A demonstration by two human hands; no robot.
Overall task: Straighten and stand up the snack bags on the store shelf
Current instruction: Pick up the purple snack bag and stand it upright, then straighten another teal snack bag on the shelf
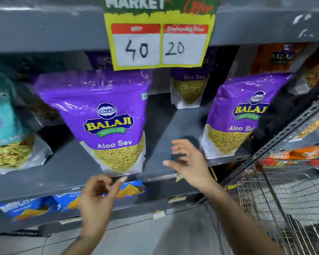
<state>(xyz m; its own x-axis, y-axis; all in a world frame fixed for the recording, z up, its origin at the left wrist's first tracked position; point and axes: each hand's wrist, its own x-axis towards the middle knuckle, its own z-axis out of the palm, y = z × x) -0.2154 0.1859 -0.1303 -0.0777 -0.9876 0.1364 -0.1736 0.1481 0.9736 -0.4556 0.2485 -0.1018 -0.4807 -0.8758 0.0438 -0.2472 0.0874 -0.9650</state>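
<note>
Grey metal store shelving (pixel 66 162) fills the view, with a yellow and green price sign (pixel 159 34) reading 40 and 20 hanging at twelve o'clock. At four o'clock stands a wire shopping trolley (pixel 284 208).

Standing upright at the shelf's front edge, just left of centre, is a large purple plastic Aloo Sev snack bag (pixel 107 118). A second purple Aloo Sev bag (pixel 236 116) stands at three o'clock, leaning slightly left. A smaller-looking purple bag (pixel 190 89) sits further back, at one o'clock. A teal snack bag (pixel 7 126) tilts at nine o'clock. Blue snack packets (pixel 44 207) lie on the shelf below, at seven o'clock.

The left hand (pixel 98 197) hovers just below the centre bag's bottom edge, fingers loosely curled and holding nothing. The right hand (pixel 190 162) is spread wide and empty, in the gap between the two front purple bags, touching neither.

The centre bag looks settled, so the step in hand seems to be letting it go. Next, the right hand would likely need to reach the leaning bag at three o'clock and square it up.
</note>
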